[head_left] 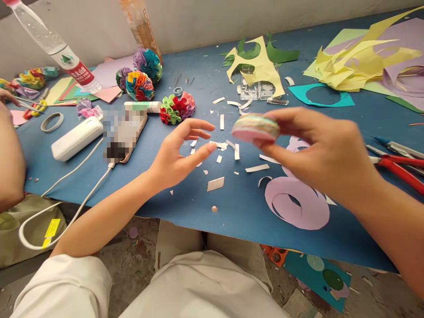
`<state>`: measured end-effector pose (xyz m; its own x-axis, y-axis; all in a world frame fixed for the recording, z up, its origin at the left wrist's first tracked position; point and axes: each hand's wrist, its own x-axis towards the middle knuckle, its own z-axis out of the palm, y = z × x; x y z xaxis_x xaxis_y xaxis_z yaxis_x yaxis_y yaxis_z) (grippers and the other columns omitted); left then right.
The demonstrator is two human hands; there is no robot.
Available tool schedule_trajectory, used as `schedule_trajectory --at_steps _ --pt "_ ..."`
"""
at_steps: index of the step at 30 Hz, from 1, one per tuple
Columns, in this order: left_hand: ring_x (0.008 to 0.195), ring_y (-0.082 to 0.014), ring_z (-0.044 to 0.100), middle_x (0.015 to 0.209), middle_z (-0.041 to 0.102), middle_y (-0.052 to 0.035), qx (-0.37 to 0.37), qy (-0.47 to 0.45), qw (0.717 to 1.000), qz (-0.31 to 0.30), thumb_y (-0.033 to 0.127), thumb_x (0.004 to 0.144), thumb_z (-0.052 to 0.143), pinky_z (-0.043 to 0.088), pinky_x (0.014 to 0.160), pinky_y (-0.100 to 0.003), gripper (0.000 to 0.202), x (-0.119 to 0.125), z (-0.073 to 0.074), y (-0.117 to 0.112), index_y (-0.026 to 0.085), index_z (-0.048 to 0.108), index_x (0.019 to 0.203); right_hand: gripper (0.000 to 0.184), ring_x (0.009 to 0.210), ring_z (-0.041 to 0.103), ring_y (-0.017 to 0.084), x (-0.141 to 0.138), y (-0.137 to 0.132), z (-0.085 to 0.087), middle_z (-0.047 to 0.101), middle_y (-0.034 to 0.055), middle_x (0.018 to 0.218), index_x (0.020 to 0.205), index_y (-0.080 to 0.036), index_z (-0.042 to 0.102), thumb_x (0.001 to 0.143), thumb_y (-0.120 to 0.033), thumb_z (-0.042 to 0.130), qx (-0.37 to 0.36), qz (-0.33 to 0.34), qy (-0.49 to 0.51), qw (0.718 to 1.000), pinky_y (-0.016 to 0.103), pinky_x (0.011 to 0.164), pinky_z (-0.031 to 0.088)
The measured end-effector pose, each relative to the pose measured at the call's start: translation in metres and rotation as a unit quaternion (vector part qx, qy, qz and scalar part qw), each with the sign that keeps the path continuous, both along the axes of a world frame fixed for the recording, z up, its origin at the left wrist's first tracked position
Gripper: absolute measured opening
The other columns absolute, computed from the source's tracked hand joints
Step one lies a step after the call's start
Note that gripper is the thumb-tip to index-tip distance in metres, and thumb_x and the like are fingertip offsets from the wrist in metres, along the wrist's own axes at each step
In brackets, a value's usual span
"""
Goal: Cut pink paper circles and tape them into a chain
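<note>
One round, pastel-layered disc with a pink face (253, 129), probably paper, blurred, held above the blue tabletop (195, 201) in the head view. Right hand (319, 152) pinches its edge, thumb below, fingertips above; left hand (177, 154), fingers curved and well parted from the thumb, has hold of nothing. Disc judged light, fairly stiff, not slippery — layers might crush or shear under a hard squeeze; gentle grip around the rim seems best. Containers: clear plastic bottle with red-and-white label (74, 66), part-filled with clear liquid; orange-tinted plastic bottle (141, 24), contents unclear; small clear plastic case (246, 91) partly under a cut pale-yellow sheet (265, 68) — contents uncertain.
</note>
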<state>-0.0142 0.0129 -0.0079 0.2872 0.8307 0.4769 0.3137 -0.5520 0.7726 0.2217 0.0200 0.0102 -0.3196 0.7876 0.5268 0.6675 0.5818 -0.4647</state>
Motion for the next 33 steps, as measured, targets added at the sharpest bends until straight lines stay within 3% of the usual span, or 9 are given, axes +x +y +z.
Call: schedule_trajectory --at_steps 4,7,11,16,19,22,26,30,33 --pt "0.085 -0.0116 0.064 0.095 0.068 -0.0021 -0.004 -0.012 0.998 0.057 0.034 0.090 0.058 0.053 0.084 -0.027 0.016 -0.005 0.003 0.009 0.019 0.062 0.094 0.037 0.110 0.066 0.028 0.017 0.023 0.000 0.070 0.0094 0.120 0.122 -0.017 0.067 0.088 -0.025 0.057 0.038 -0.127 -0.121 0.984 0.038 0.089 0.051" --pt "0.081 -0.0115 0.063 0.086 0.068 -0.0017 -0.007 -0.014 0.997 0.081 0.034 0.088 0.059 0.052 0.081 -0.026 0.018 -0.007 0.002 0.015 0.017 0.064 0.087 0.039 0.113 0.063 0.032 0.027 0.031 -0.003 0.066 0.0094 0.128 0.121 -0.020 0.067 0.085 -0.032 0.061 -0.048 -0.073 -0.218 0.972 0.042 0.083 0.052" --pt "0.081 -0.0125 0.063 0.083 0.068 -0.0015 -0.010 0.018 0.993 0.114 0.032 0.087 0.056 0.051 0.083 -0.027 0.018 -0.011 0.000 0.022 0.016 0.064 0.084 0.043 0.111 0.063 0.034 0.028 0.035 -0.010 0.067 0.0089 0.125 0.112 -0.021 0.068 0.081 -0.049 0.061 -0.087 -0.038 -0.222 0.970 0.044 0.081 0.053" --pt "0.117 -0.0232 0.058 0.121 0.065 -0.0126 -0.058 0.183 0.980 0.059 0.041 0.086 0.058 0.043 0.105 -0.039 0.036 -0.015 0.002 0.021 0.014 0.062 0.109 0.048 0.104 0.065 0.035 0.022 0.034 -0.012 0.067 0.0123 0.122 0.120 -0.019 0.062 0.079 -0.045 0.059 -0.089 -0.052 -0.195 0.975 0.047 0.081 0.054" --pt "0.144 -0.0287 0.033 0.152 0.039 -0.0184 -0.105 0.278 0.955 -0.008 0.054 0.084 0.060 0.027 0.119 -0.044 0.068 -0.012 0.003 0.015 0.011 0.049 0.135 0.049 0.109 0.064 0.035 0.018 0.028 0.000 0.065 0.0132 0.124 0.121 -0.019 0.060 0.081 -0.046 0.057 -0.065 -0.073 -0.147 0.984 0.049 0.087 0.053" --pt "0.150 -0.0293 0.019 0.159 0.025 -0.0171 -0.123 0.337 0.933 -0.028 0.063 0.087 0.051 0.018 0.122 -0.047 0.080 -0.006 0.001 0.013 0.009 0.038 0.145 0.055 0.105 0.066 0.033 0.006 0.030 0.015 0.065 0.0146 0.124 0.124 -0.018 0.058 0.080 -0.051 0.059 -0.111 -0.046 -0.102 0.988 0.048 0.086 0.055" --pt "0.151 -0.0279 0.015 0.161 0.021 -0.0152 -0.085 0.390 0.917 -0.022 0.066 0.090 0.041 0.013 0.123 -0.046 0.083 0.000 -0.006 0.015 0.008 0.032 0.148 0.061 0.104 0.066 0.030 -0.028 0.071 0.027 0.062 0.0162 0.129 0.129 -0.017 0.054 0.079 -0.051 0.062 -0.175 0.005 -0.090 0.980 0.043 0.086 0.056" --pt "0.151 -0.0273 0.015 0.161 0.020 -0.0148 -0.072 0.392 0.917 -0.014 0.066 0.092 0.034 0.014 0.123 -0.045 0.083 0.001 -0.012 0.017 0.008 0.028 0.150 0.054 0.118 0.059 0.032 -0.074 0.138 0.026 0.060 0.0202 0.131 0.127 -0.013 0.053 0.081 -0.040 0.061 -0.121 -0.032 -0.128 0.984 0.047 0.099 0.047" --pt "0.150 -0.0273 0.018 0.161 0.021 -0.0148 -0.071 0.381 0.922 -0.014 0.066 0.092 0.033 0.016 0.122 -0.044 0.081 0.001 -0.012 0.019 0.009 0.028 0.150 0.052 0.114 0.062 0.033 -0.105 0.178 0.021 0.061 0.0251 0.127 0.124 -0.009 0.054 0.082 -0.037 0.061 -0.107 -0.039 -0.155 0.981 0.046 0.095 0.050"
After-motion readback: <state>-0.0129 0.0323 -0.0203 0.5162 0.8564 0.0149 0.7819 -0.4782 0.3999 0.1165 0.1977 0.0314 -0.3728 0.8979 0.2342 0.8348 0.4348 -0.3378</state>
